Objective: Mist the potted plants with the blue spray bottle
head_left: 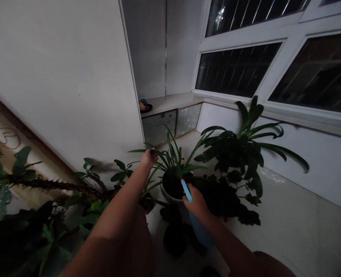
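Note:
My left hand (149, 157) reaches forward and is closed on a long leaf (154, 152) of a green plant in a white pot (166, 194). My right hand (197, 203) grips a blue spray bottle (198, 227). The bottle's blue and pink nozzle (186, 189) points at the dark soil of that pot. The bottle's body hangs below my hand, partly hidden by my wrist.
A larger dark plant with broad strap leaves (242, 148) stands right of the pot. A thorny stemmed plant (52, 185) and other foliage fill the left. Small dark pots (174, 238) sit on the pale floor. A low cabinet (170, 121) and barred windows (236, 69) lie behind.

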The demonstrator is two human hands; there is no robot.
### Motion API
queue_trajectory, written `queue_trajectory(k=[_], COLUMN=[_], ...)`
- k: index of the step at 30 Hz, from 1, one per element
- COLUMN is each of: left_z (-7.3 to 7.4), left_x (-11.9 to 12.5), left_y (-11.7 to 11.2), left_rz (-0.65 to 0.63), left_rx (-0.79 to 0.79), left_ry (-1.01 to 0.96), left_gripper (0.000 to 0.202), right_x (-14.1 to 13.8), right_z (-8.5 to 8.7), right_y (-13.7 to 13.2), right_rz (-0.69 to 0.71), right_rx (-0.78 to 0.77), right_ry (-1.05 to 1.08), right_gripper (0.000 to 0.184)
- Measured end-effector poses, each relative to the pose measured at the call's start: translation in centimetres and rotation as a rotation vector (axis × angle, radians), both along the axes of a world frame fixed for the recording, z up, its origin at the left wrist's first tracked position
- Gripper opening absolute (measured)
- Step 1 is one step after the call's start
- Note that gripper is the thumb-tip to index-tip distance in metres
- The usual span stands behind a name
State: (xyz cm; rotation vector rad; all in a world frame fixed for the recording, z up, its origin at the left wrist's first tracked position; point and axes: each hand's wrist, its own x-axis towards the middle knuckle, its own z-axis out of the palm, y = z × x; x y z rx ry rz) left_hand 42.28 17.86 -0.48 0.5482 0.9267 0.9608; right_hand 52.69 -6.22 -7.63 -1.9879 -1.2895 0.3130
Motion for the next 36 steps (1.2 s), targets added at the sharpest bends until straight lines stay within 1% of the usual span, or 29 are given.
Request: queue_trajectory(k=[2,6,9,11,13,16,18,19,21,23,25,27,29,31,33,36], left_z=[0.4,1.0,1.2,1.2,1.1,1.0,1.1,1.2,1.6,2.0,2.4,2.9,3.3,3.8,4.1,4.2], left_x=[-0.2,-0.3,0.0,0.4,0.9,1.6,1.9,1.9,2.0,2.2,2.4,2.6,2.9,3.2,3.5,4.2], left_y=[-0.5,-1.0,-1.5,-2.1,-2.7,-3.7,-4.2,-4.5,-5.1,-5.7,-6.6,-7.7,-8.7,-9.6,-9.9,-9.7], left_rz=[-0.013,-0.036,-0.096,-0.148,-0.175,-0.148,-0.14,-0.163,-0.242,-0.322,-0.367,-0.396,-0.389,-0.336,-0.258,-0.177], left_rx=[0.014,0.056,0.118,0.191,0.293,0.472,0.642,0.772,1.097,1.398,1.571,1.672,1.708,1.646,1.478,1.165], left_ry=[0.036,0.093,0.129,0.149,0.177,0.216,0.237,0.268,0.392,0.57,0.705,0.787,0.825,0.796,0.683,0.482], left_gripper=[0.016,0.017,0.021,0.021,0.016,0.003,0.012,0.015,0.014,0.01,0.009,0.011,0.013,0.014,0.016,0.016], right_x=[0.3,1.2,1.7,1.8,1.6,0.9,0.1,-0.2,-0.6,-0.7,-0.4,-0.1,0.2,0.6,1.0,1.7], right_z=[0.3,0.3,0.2,0.3,0.4,0.6,0.5,0.4,0.2,0.1,0.0,0.2,0.5,1.0,1.6,2.4], right_y=[-0.5,-1.5,-1.9,-2.1,-2.1,-2.2,-2.2,-2.1,-2.1,-2.1,-2.1,-2.1,-2.1,-2.0,-1.8,-1.4], right_rz=[0.014,0.064,0.085,0.093,0.111,0.149,0.185,0.198,0.199,0.166,0.143,0.138,0.133,0.115,0.087,0.038], right_rx=[0.01,0.101,0.125,0.106,0.081,0.049,0.027,0.025,0.045,0.081,0.116,0.161,0.206,0.229,0.243,0.273], right_ry=[-0.005,0.047,0.053,0.051,0.046,0.006,-0.03,-0.043,-0.052,-0.031,0.014,0.046,0.042,0.02,-0.001,-0.043], right_gripper=[0.029,0.039,0.045,0.047,0.046,0.045,0.045,0.045,0.045,0.044,0.043,0.043,0.043,0.044,0.043,0.039])
